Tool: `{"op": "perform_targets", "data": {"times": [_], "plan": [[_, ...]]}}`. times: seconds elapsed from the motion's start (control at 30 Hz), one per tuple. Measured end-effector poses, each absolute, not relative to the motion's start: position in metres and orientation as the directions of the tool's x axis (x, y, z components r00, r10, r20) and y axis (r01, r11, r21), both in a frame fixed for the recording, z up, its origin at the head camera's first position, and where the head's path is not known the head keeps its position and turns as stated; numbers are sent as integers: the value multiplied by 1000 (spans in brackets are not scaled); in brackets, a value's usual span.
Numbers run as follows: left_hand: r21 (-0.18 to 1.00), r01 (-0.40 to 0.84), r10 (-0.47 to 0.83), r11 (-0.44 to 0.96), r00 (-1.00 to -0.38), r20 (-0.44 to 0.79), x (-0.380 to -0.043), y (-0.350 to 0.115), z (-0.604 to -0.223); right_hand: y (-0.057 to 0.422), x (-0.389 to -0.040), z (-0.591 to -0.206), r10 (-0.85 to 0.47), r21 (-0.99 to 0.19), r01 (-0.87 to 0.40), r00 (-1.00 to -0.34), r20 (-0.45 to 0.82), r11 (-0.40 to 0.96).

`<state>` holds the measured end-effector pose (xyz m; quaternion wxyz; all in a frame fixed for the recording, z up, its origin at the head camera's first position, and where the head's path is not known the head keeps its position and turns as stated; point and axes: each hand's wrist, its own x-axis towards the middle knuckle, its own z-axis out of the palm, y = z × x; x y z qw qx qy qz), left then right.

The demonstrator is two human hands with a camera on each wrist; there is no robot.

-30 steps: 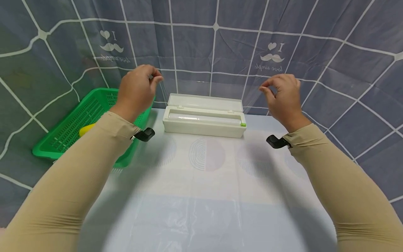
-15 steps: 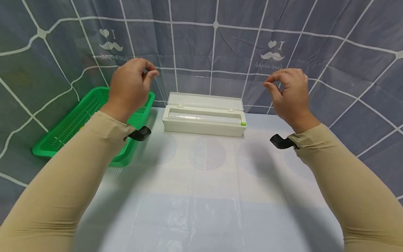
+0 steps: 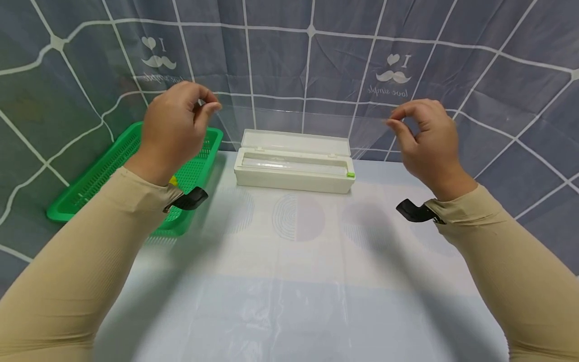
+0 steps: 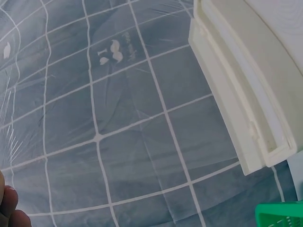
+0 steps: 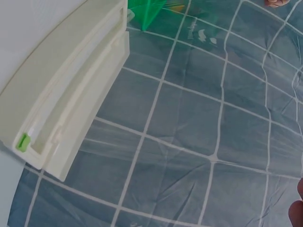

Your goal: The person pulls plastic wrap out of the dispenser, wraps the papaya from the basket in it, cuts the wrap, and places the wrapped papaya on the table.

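Note:
A clear sheet of plastic wrap (image 3: 298, 112) stretches in the air between my two hands. My left hand (image 3: 174, 128) pinches one corner between thumb and fingers. At the opposite corner, my right hand (image 3: 429, 146) pinches the film the same way. Below and between the hands, a white cling film dispenser (image 3: 294, 180) sits at the back of the table, its lid (image 3: 296, 141) raised. A roll (image 3: 294, 166) shows through the slot, and a green slider (image 3: 350, 175) marks the right end. Both wrist views catch only a few fingertips at their edges.
A green plastic basket (image 3: 212, 146) stands at the left, partly behind my left arm, with something yellow (image 3: 173, 181) inside. Behind the table (image 3: 307, 261) hangs a grey-blue curtain (image 3: 276, 55) with white grid lines.
My hands have moved farther apart, the left to the left and slightly up, the right to the right. The film between them looks straighter along its upper edge. The dispenser stays put.

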<state>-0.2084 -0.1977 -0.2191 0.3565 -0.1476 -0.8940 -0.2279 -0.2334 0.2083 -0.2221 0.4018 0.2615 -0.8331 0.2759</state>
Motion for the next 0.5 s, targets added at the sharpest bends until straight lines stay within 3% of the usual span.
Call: {"op": "perform_targets", "data": {"times": [0.3, 0.5], "plan": [[306, 460, 160, 834, -731, 664, -189, -204, -222, 214, -208, -232, -280, -225, -643, -585, 761, 733], [303, 518, 273, 800, -764, 585, -172, -215, -229, 219, -185, -250, -330, -237, -656, -618, 714, 716]]}}
